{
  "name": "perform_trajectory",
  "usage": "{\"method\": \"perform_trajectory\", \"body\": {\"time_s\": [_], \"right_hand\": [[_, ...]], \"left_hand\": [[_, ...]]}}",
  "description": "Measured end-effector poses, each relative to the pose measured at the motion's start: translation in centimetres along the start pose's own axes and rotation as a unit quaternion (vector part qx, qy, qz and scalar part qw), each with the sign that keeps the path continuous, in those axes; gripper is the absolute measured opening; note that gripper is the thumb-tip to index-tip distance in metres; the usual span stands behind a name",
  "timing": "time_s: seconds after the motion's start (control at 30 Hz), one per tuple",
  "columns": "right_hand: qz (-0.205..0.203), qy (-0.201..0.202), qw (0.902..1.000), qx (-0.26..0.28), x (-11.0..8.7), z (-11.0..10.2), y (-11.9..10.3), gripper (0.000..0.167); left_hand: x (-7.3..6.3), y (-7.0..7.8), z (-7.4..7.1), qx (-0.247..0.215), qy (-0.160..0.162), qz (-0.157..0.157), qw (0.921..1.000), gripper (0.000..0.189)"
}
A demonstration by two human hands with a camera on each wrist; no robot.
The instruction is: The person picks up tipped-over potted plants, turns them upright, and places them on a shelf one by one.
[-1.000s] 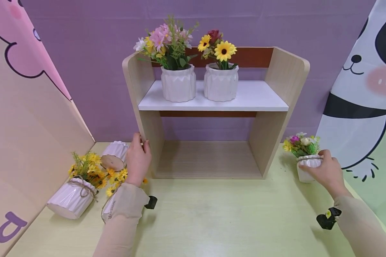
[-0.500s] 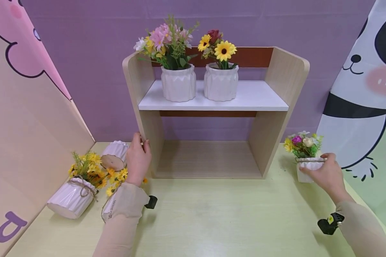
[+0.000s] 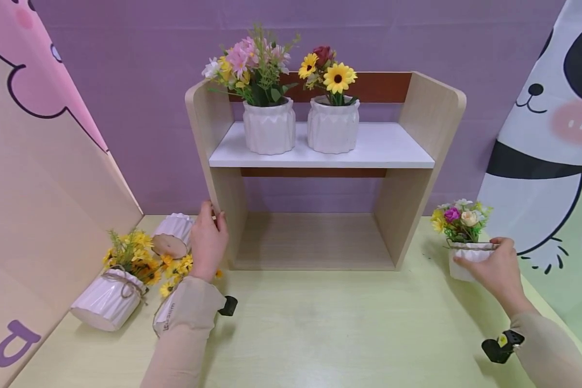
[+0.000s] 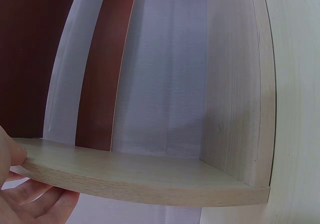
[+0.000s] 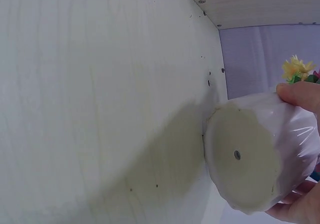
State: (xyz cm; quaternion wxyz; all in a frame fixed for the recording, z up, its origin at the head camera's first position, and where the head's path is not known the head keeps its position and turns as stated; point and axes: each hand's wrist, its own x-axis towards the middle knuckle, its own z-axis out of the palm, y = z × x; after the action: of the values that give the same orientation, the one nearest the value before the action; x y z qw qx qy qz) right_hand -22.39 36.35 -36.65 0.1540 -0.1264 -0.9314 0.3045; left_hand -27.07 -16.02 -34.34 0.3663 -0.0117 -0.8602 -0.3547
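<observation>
1. A purple letter [image 3: 16, 343], seemingly an "a", marks the left panel [image 3: 53, 215]; small black lettering shows along the edge of your left sleeve [image 3: 189, 328], too indistinct to read.
2. Set against half a second ago, your right hand [image 3: 499, 272] and the small white pot [image 5: 250, 144] it holds sit slightly farther right and nearer you, while your left hand [image 3: 209, 242] stays put.
3. Your right grip spreads wide round that pot, which is to the right of the wooden shelf unit [image 3: 424, 118]; its mixed flowers [image 3: 461, 220] point upward.
4. The right wrist view shows the pot's underside beside the tabletop [image 3: 320, 323]; you cannot tell whether its edge touches.
5. Your left grip is narrowed to a board's thickness, pinching the unit's left side between thumb and fingers.
6. Two upright pots [image 3: 270, 129] stand on the white shelf [image 3: 393, 143], unchanged; three fallen pots [image 3: 109, 299] lie left on the tabletop.
</observation>
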Motion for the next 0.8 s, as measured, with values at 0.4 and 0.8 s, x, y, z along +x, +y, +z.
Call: {"method": "perform_trajectory", "body": {"time_s": [0.4, 0.8], "right_hand": [[0.001, -0.019, 0.9993, -0.032, -0.33, -0.26, 0.26, 0.1], [0.028, -0.006, 0.9996, -0.006, -0.88, -0.06, 0.04, 0.103]], "left_hand": [[-0.21, 0.0, 0.05, -0.001, -0.003, -0.007, 1.0, 0.022], [-0.1, 0.23, -0.2, -0.006, -0.013, -0.015, 0.9998, 0.023]]}}
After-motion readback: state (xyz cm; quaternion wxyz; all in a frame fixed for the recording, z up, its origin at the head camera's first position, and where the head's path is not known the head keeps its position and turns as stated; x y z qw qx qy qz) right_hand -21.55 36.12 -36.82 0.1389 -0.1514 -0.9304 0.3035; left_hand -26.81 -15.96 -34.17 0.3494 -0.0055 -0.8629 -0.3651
